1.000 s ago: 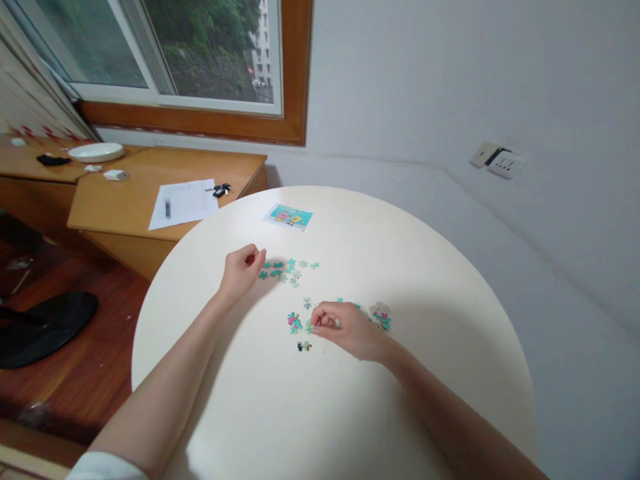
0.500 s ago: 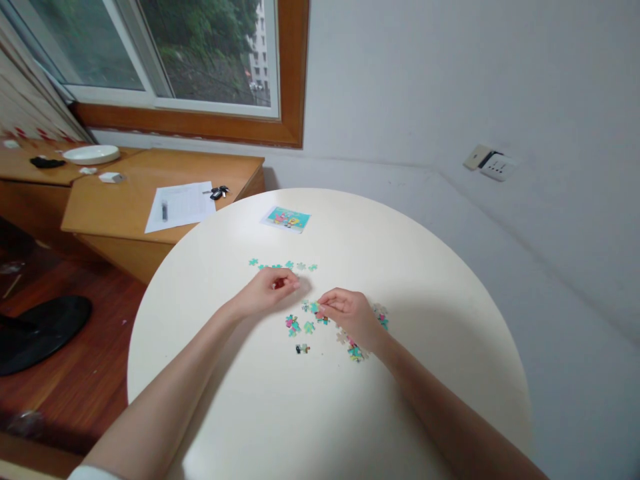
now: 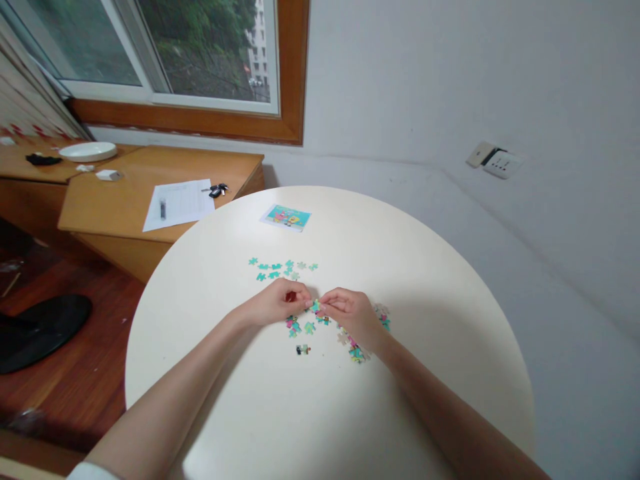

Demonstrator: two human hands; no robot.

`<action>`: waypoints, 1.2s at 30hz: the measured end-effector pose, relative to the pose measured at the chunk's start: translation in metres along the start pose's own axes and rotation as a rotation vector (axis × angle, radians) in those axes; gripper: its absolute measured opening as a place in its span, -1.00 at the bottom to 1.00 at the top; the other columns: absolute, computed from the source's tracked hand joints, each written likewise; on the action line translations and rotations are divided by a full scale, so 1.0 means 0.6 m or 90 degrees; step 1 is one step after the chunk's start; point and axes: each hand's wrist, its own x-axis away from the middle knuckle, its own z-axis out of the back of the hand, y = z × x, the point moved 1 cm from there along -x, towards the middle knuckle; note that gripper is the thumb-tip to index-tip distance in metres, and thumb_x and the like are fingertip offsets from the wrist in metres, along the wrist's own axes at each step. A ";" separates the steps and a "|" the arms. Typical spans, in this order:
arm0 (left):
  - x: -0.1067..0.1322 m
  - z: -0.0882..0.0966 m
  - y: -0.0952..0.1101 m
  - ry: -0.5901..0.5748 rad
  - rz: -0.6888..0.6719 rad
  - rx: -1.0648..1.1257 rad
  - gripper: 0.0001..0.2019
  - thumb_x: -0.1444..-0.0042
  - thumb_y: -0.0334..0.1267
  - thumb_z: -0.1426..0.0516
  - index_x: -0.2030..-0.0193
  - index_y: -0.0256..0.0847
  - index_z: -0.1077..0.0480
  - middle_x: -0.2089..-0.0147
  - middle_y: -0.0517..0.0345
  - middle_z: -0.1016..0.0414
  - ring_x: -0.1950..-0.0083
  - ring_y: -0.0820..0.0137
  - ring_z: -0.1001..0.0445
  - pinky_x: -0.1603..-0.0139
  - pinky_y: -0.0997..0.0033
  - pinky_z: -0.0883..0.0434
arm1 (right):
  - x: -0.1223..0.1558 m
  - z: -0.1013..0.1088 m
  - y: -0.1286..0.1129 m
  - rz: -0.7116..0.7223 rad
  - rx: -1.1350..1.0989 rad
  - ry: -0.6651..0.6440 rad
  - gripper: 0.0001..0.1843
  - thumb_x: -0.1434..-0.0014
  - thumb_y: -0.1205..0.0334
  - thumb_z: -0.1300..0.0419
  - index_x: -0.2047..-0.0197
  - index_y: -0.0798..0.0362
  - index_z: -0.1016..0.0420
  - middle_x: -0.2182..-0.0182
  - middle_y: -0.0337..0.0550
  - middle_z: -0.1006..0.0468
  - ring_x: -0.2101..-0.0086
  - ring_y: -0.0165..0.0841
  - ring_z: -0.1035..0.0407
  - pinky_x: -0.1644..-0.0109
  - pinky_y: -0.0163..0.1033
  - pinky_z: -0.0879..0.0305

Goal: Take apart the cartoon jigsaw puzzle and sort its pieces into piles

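Observation:
My left hand and my right hand meet fingertip to fingertip over the middle of a round cream table. Both are pinched shut on small teal puzzle pieces held together between them. Loose colourful pieces lie just below the hands, and one dark piece sits nearer me. A row of teal pieces lies beyond the hands. More pieces show past my right wrist.
A cartoon reference picture lies at the table's far side. A wooden desk to the left carries a paper sheet, keys and a white plate. A black chair base stands on the floor.
My left hand came in from the teal row at the left and met my right hand. My right hand lifted a piece slightly up and left to join it.

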 end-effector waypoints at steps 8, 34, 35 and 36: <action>-0.002 -0.005 0.001 0.013 0.011 0.005 -0.80 -0.01 -0.21 -0.06 0.51 -0.30 -0.31 0.65 0.29 -0.15 0.60 0.58 -0.09 0.61 0.59 -0.08 | 0.001 -0.002 -0.004 -0.003 0.017 0.009 -0.71 0.17 0.04 -0.31 0.44 0.07 -0.44 0.52 -0.18 -0.55 0.43 -0.31 -0.47 0.26 -0.21 -0.40; 0.012 0.128 -0.083 0.464 0.399 -0.351 -0.77 -0.10 -0.23 0.08 0.46 -0.22 -0.29 0.37 0.06 -0.46 0.28 0.29 -0.39 0.31 0.38 -0.21 | 0.006 -0.001 -0.007 0.111 0.189 0.024 -0.86 0.03 0.18 -0.18 0.42 0.07 -0.43 0.49 -0.17 -0.55 0.42 -0.33 -0.47 0.30 -0.28 -0.40; 0.015 0.131 -0.085 0.440 0.432 -0.364 -0.76 -0.11 -0.20 0.08 0.44 -0.22 -0.32 0.34 0.05 -0.48 0.26 0.27 -0.41 0.29 0.36 -0.21 | 0.006 -0.001 -0.007 0.116 0.200 0.026 -0.87 0.02 0.18 -0.17 0.42 0.07 -0.44 0.50 -0.17 -0.55 0.42 -0.33 -0.47 0.30 -0.28 -0.40; 0.017 0.132 -0.086 0.417 0.453 -0.372 -0.75 -0.12 -0.18 0.08 0.43 -0.21 -0.34 0.32 0.05 -0.49 0.24 0.25 -0.42 0.26 0.34 -0.22 | 0.007 -0.001 -0.008 0.120 0.210 0.028 -0.87 0.02 0.19 -0.17 0.42 0.07 -0.44 0.50 -0.17 -0.55 0.43 -0.33 -0.47 0.31 -0.28 -0.39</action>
